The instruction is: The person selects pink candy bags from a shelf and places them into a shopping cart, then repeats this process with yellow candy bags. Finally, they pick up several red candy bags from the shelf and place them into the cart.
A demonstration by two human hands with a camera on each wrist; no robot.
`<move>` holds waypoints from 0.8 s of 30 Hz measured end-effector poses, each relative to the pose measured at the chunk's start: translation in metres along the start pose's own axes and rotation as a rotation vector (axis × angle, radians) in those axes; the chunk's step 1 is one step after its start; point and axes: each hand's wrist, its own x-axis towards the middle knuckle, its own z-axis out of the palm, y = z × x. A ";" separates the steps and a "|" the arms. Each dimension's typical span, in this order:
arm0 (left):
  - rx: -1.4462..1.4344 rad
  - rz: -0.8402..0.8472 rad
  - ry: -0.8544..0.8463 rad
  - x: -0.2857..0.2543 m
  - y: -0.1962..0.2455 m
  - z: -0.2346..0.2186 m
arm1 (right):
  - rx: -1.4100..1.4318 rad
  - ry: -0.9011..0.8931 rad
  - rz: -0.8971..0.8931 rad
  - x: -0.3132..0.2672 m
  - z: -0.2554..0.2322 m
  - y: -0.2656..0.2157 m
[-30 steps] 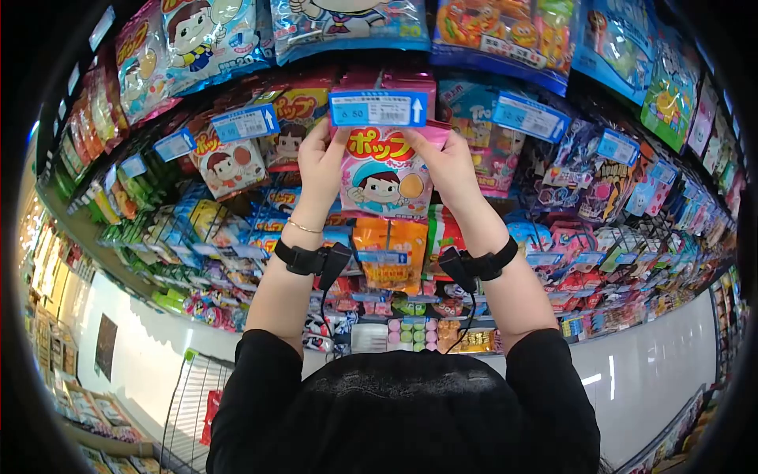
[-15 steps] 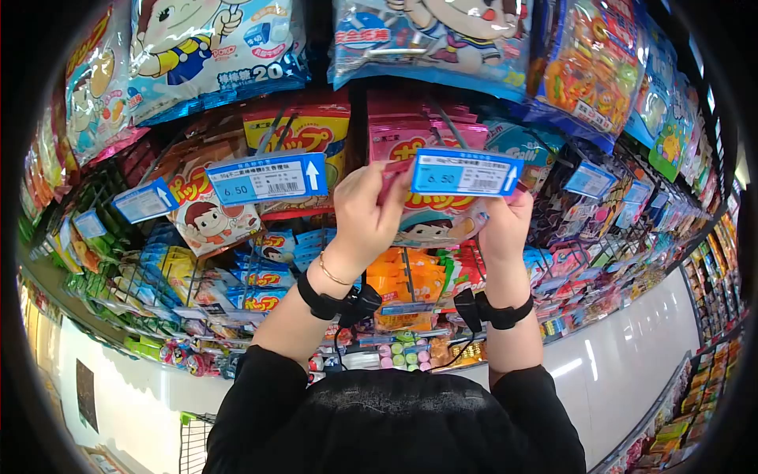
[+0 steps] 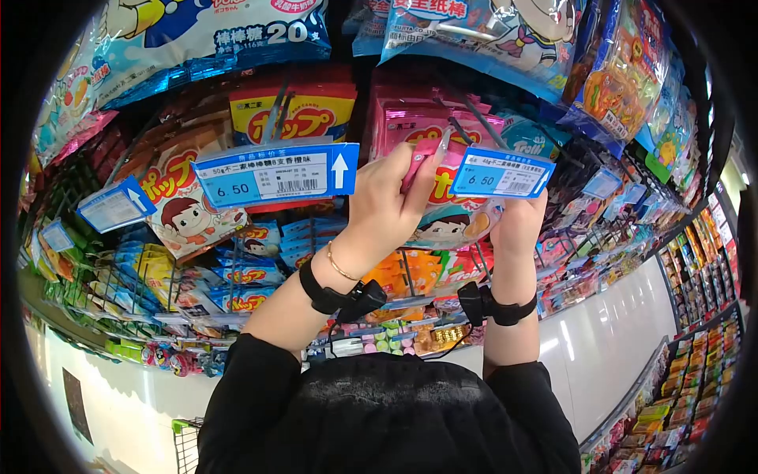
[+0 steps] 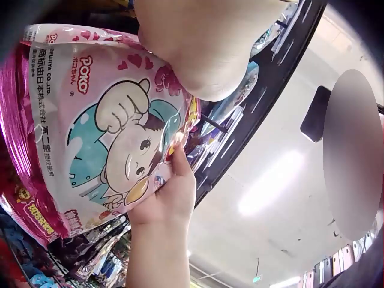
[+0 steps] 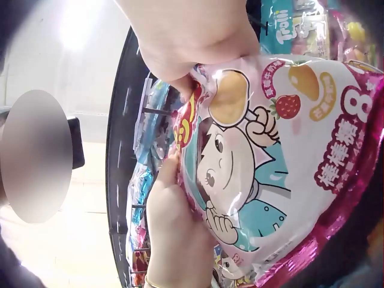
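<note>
A pink lollipop bag (image 3: 454, 225) with a cartoon child in a teal cap is between my two hands, partly hidden behind a blue price tag (image 3: 505, 172). My left hand (image 3: 383, 197) pinches its upper left edge, thumb pointing up beside the metal hook (image 3: 479, 118). At the bag's right side, my right hand (image 3: 517, 223) grips the edge, its fingertips hidden behind the tag in the head view. Both wrist views show the bag's printed front (image 4: 120, 132) bulging between the hands. More pink bags (image 3: 395, 118) hang on the hook behind.
Left of it hang brown bags (image 3: 185, 201) and yellow-and-red bags (image 3: 296, 110) behind another price tag (image 3: 276, 175). Large blue bags (image 3: 482, 43) overhang from above. Orange packets (image 3: 407, 272) hang lower. A shopping cart (image 3: 185, 442) stands at lower left on the pale floor.
The head view has come closer to the shelf and swung left. Both hands and the pink bag have risen toward the hook, and the tag now covers more of the bag.
</note>
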 end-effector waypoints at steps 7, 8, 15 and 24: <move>-0.105 -0.048 0.036 0.001 -0.004 -0.004 | -0.084 0.018 -0.010 0.001 0.014 -0.012; -0.105 -0.050 0.033 0.001 -0.003 -0.005 | -0.085 0.021 -0.008 0.002 0.014 -0.011; -0.071 -0.057 0.046 0.002 0.008 -0.004 | -0.105 0.023 0.016 0.003 0.012 -0.015; -0.065 -0.075 -0.012 0.006 0.008 -0.002 | -0.226 0.040 -0.024 0.010 0.007 -0.012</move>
